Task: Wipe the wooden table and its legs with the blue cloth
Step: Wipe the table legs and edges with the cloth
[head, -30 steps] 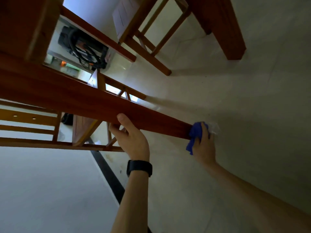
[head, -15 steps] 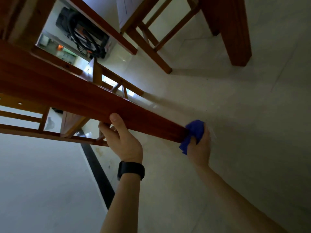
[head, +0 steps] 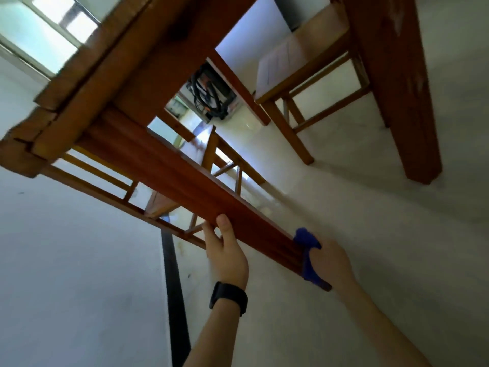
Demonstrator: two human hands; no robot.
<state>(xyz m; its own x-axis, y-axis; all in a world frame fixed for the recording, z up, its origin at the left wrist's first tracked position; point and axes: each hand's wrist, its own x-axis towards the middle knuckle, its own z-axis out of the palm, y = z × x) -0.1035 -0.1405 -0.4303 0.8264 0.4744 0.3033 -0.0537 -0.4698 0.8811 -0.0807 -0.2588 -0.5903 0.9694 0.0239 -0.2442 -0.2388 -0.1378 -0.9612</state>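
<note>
The view is tilted and blurred. A reddish wooden table leg (head: 190, 186) runs diagonally from the table's underside (head: 148, 49) at the upper left down to the floor at the lower right. My left hand (head: 226, 254), with a black watch on its wrist, grips the leg partway down. My right hand (head: 330, 263) presses the blue cloth (head: 307, 256) around the leg's foot, just above the floor.
A second table leg (head: 397, 88) stands at the upper right. A wooden chair (head: 304, 83) stands behind it, and another chair frame (head: 111, 192) behind the near leg. A black box with cables (head: 211, 96) sits farther back. Pale floor (head: 370, 221) lies around; a dark strip (head: 174, 300) edges the white wall.
The view has swung, so the table's underside now shows. My right hand has wrapped the cloth lower around the leg's foot. My left hand keeps its grip on the leg.
</note>
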